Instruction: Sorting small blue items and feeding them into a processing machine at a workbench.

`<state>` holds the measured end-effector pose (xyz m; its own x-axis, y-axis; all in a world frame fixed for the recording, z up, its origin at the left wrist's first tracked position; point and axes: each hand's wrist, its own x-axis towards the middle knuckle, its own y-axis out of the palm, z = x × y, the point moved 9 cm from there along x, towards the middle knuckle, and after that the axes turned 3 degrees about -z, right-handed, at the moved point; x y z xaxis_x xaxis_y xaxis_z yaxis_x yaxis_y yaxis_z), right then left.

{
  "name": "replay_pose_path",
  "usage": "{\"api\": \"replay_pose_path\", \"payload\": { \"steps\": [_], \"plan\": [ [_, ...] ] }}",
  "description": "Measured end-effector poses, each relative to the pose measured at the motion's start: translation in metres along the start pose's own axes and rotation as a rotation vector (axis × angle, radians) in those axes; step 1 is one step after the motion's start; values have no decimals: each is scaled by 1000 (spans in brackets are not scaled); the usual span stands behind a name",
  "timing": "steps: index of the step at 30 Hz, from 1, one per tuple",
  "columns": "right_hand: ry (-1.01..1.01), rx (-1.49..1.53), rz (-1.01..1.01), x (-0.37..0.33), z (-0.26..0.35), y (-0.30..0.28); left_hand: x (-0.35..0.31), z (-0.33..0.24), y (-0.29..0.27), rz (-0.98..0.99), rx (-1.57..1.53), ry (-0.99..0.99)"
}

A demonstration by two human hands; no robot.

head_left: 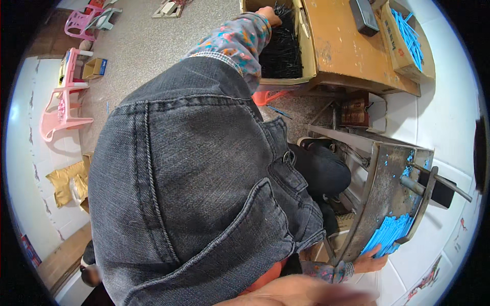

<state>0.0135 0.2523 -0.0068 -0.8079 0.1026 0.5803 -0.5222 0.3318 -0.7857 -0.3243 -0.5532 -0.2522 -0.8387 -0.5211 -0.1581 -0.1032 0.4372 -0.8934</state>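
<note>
Let's keep the blue sticks (390, 230) aligned. We cannot tell whether our right fingers (376, 250) or left fingers (274, 19) grip.

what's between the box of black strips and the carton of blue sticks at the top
In the head view, a worn brown tabletop lies between them, with a grey rectangular case on it, nearer the carton.

Your sleeve (232, 38): grey, multicolour floral. Your garment (199, 168): dark grey denim. Near you: blue strips (389, 232), black strips (286, 55), orange-brown table (339, 46).
</note>
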Motion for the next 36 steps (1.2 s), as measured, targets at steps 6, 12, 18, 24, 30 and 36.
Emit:
{"api": "replay_pose_path", "payload": {
  "steps": [6,12,18,24,30,36],
  "plan": [
    [-150,-75,115,-10,23,-6,-33,-56,-38,104,-538,-90],
    [-128,-25,52,14,32,24,-32,-35,-112,100,-1456,10],
    [-46,-14,-68,-1,-9,26,-152,-215,-158,276,-1457,434],
    [1,100,-110,-7,-19,84,-337,-403,-90,531,-815,1427],
    [-52,107,-172,-10,-12,91,-483,-480,70,99,-27,2076],
    [-76,256,-157,-6,27,60,-495,-478,167,381,395,1920]
  ]
}}
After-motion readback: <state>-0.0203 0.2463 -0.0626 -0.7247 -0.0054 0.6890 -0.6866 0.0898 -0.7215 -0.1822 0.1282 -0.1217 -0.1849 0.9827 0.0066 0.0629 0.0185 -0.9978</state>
